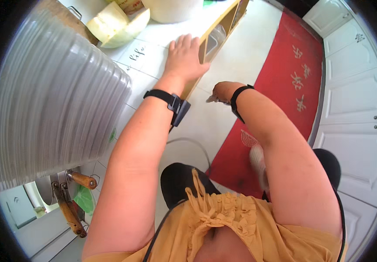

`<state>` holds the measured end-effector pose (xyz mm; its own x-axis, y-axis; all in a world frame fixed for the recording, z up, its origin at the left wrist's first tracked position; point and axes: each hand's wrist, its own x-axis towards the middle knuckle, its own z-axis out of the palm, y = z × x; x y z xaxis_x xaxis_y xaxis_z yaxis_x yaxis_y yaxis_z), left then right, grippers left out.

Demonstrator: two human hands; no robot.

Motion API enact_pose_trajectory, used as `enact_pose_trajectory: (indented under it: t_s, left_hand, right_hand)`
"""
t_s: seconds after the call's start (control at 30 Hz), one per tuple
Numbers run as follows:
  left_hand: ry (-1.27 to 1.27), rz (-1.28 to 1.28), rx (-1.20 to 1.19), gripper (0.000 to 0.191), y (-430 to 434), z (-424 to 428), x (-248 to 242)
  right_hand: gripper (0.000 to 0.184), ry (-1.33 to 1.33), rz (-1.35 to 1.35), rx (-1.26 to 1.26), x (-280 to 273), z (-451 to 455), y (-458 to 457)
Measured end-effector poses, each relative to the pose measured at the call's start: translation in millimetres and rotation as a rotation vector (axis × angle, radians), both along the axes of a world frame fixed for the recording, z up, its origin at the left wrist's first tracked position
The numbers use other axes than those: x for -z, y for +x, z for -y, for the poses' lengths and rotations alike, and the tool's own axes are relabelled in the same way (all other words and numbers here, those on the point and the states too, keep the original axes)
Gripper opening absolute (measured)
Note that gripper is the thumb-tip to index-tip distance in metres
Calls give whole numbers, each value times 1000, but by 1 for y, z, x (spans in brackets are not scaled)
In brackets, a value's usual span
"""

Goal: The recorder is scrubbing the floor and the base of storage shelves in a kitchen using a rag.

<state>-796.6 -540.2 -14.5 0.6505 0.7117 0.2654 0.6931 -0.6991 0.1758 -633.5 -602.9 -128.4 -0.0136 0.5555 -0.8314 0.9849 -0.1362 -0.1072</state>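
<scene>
My left hand lies palm down at the edge of the white tiled counter, its thumb spread from the fingers. Nothing shows in its grasp. Lower and to the right, my right hand is bent downward above the pale floor, apart from the counter. Its fingers are curled around a small greyish thing, mostly hidden by the hand and too unclear to name. Cut pieces of a pale green melon or gourd rest on the counter beyond my left hand, near a white round container.
A tall stack of clear ribbed plastic stands at left, above pans with wooden handles. Compartments holding a clear container open along the counter's side. A red mat covers floor before white cabinets. A cable hangs near my knee.
</scene>
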Motion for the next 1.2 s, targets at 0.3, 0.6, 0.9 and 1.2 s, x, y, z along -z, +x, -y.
enact_pose_trajectory:
  t_s: [0.3, 0.6, 0.9, 1.2]
  left_hand:
    - [-41, 28, -32, 83, -9, 4, -7]
    - [11, -56, 60, 74, -62, 81, -30]
    - [-113, -331, -113, 75, -187, 150, -45]
    - [-169, -270, -91, 75, -193, 145, -44]
  right_hand:
    - [22, 379, -169, -173, -81, -28, 60]
    - [29, 379, -422, 180, 6, 26, 108]
    - [40, 986, -1135, 69, -165, -10, 10]
    - [38, 1210, -350, -245, -164, -110, -54]
